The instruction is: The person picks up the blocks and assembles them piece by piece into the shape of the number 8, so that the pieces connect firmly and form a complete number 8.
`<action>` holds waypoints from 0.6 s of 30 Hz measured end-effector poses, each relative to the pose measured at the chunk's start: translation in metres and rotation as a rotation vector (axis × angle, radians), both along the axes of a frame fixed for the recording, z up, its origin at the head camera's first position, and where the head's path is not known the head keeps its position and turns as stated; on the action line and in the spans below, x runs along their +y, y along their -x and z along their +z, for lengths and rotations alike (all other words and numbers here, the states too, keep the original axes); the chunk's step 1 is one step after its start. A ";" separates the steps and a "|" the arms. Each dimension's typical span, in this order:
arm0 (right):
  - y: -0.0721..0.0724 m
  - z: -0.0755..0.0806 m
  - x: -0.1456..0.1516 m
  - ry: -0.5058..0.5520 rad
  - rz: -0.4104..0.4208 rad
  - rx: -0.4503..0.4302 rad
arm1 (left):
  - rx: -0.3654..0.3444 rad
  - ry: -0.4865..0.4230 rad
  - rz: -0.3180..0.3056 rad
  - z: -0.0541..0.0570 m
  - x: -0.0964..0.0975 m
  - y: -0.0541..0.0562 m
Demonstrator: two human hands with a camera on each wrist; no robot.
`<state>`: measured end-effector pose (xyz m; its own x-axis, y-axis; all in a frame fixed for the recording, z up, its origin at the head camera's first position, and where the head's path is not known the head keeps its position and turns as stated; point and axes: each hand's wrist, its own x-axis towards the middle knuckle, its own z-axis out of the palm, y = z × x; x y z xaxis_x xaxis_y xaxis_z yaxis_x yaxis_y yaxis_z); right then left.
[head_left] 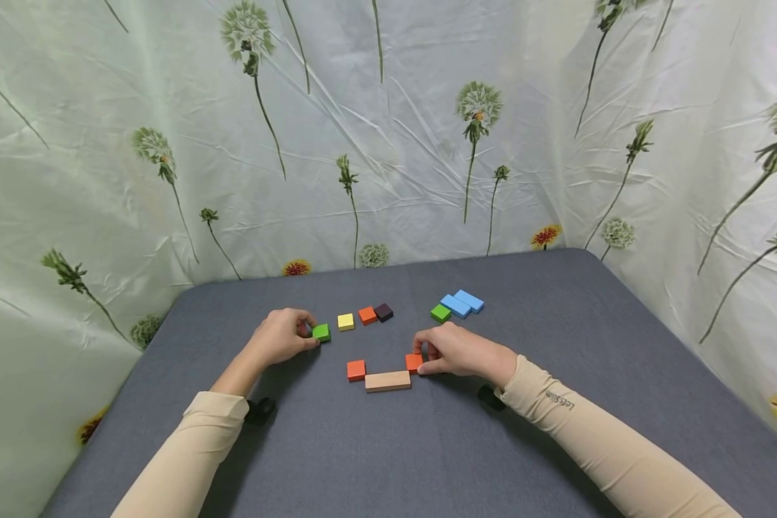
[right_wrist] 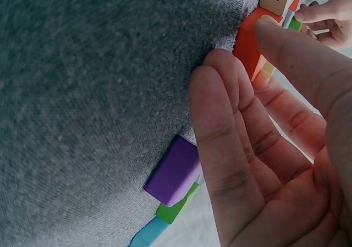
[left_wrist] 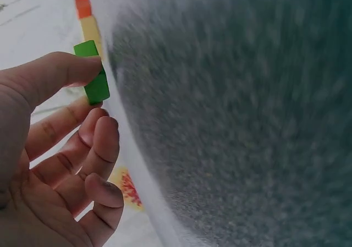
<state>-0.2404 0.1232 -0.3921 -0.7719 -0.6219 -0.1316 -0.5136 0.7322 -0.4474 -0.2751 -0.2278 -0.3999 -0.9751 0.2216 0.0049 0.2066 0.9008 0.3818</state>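
At the left, my left hand (head_left: 281, 336) pinches a small green block (head_left: 321, 332) between thumb and fingertips. The left wrist view shows the thumb lying across this block's face (left_wrist: 97, 91), the other fingers loosely bent. My right hand (head_left: 458, 350) holds an orange block (head_left: 413, 362) with thumb and index finger, at the right end of a long plain wooden block (head_left: 388, 381). A second orange block (head_left: 356, 370) sits by the wooden block's left end. Beside the right hand's fingers lies a purple block (right_wrist: 173, 173), which the hand hides in the head view.
Behind the wooden block lie a yellow block (head_left: 346, 321), another orange block (head_left: 367, 315) and a dark block (head_left: 383, 311). Farther right are a green block (head_left: 440, 313) and two light blue blocks (head_left: 456, 306). A flowered curtain (head_left: 414, 180) hangs behind the grey table (head_left: 375, 460).
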 end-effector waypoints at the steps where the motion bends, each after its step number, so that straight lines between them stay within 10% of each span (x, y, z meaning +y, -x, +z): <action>1: 0.000 0.000 0.000 -0.002 -0.001 -0.001 | 0.002 -0.003 -0.003 0.001 0.001 -0.002; 18: -0.002 0.001 -0.001 -0.003 -0.013 -0.004 | 0.032 -0.044 -0.132 0.017 0.034 -0.058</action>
<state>-0.2385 0.1218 -0.3913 -0.7793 -0.6116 -0.1363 -0.5027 0.7400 -0.4468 -0.2169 -0.1938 -0.3831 -0.9366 0.3472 0.0483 0.3353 0.8474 0.4116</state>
